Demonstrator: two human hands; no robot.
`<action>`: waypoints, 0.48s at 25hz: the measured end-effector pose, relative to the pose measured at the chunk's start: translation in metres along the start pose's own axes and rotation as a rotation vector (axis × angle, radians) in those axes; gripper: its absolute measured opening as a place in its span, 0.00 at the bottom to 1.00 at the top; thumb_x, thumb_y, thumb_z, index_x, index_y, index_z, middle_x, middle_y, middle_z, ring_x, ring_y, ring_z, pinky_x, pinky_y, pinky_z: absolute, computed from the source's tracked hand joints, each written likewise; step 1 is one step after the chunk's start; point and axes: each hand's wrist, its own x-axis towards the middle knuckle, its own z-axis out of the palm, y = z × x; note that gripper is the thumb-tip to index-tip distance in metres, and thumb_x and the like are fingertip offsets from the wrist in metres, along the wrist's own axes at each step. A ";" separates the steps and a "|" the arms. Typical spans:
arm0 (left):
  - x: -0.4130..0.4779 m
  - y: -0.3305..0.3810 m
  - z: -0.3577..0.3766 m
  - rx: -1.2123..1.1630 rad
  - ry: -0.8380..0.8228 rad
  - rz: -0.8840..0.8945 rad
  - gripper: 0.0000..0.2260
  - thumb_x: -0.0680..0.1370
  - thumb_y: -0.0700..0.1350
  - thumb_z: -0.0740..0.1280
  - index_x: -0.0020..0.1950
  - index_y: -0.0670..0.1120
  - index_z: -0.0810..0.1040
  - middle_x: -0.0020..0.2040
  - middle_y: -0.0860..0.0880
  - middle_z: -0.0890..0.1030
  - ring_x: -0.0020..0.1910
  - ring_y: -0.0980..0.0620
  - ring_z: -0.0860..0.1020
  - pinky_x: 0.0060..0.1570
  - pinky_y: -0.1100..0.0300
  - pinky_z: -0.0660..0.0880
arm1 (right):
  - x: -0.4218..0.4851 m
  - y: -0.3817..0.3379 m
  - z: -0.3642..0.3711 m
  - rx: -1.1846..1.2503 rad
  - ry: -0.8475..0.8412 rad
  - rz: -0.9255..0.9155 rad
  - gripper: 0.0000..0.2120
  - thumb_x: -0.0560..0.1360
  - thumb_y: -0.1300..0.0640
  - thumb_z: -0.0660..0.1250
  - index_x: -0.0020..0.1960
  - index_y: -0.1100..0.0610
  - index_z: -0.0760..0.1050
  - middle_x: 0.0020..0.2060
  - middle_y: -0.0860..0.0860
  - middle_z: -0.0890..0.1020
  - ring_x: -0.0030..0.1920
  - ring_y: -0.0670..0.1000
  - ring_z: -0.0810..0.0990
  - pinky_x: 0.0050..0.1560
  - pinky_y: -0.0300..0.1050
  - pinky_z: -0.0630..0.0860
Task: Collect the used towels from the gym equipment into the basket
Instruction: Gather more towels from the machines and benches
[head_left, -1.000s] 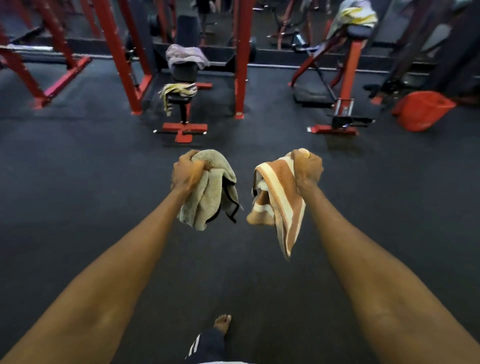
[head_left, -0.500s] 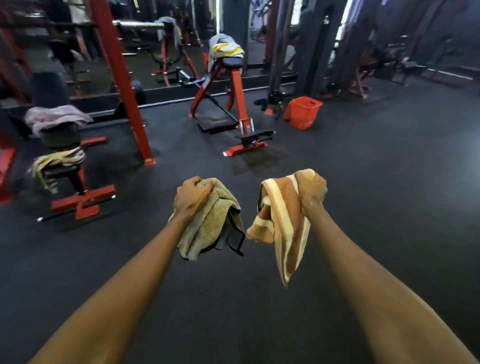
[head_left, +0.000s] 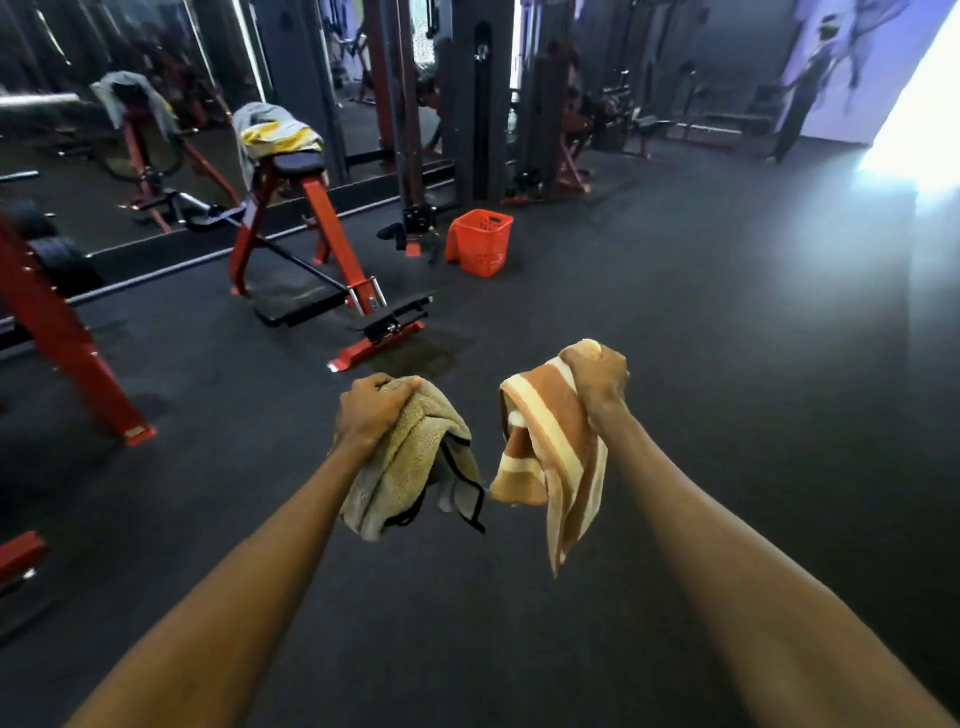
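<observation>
My left hand grips a beige towel with a dark trim, which hangs down below the fist. My right hand holds an orange and cream striped towel that dangles beside it. Both are held out in front of me above the dark floor. A red plastic basket stands on the floor ahead, slightly tilted, near the mirror wall. A grey and yellow towel lies draped over the top pad of a red bench to the left of the basket.
A mirror wall runs along the back left and reflects the bench and towel. A red rack upright stands at the left. Dark cable machines rise behind the basket. Open dark floor stretches to the right, with bright light at the far right.
My view has swung to the right: the basket and towel-draped bench have shifted toward the middle, and the left bench with two towels has left the view. Both hands keep their towels.
</observation>
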 end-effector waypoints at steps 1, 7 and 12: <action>0.025 0.010 0.008 -0.021 0.007 0.012 0.18 0.74 0.66 0.68 0.47 0.54 0.86 0.46 0.53 0.84 0.52 0.48 0.81 0.58 0.50 0.79 | 0.023 -0.005 0.004 -0.001 0.001 0.001 0.07 0.75 0.50 0.70 0.40 0.52 0.80 0.39 0.49 0.84 0.43 0.50 0.83 0.51 0.52 0.84; 0.164 0.055 0.033 -0.097 0.008 0.062 0.18 0.76 0.62 0.70 0.52 0.49 0.87 0.47 0.50 0.84 0.49 0.53 0.77 0.47 0.62 0.70 | 0.137 -0.026 0.045 0.032 0.048 0.007 0.06 0.74 0.52 0.70 0.41 0.53 0.81 0.39 0.49 0.83 0.44 0.50 0.82 0.49 0.48 0.82; 0.315 0.077 0.059 -0.092 0.015 0.098 0.21 0.73 0.66 0.69 0.44 0.49 0.85 0.41 0.52 0.83 0.49 0.49 0.80 0.52 0.56 0.75 | 0.246 -0.039 0.100 0.033 0.106 0.010 0.08 0.74 0.51 0.72 0.46 0.56 0.82 0.39 0.47 0.81 0.41 0.47 0.79 0.41 0.39 0.77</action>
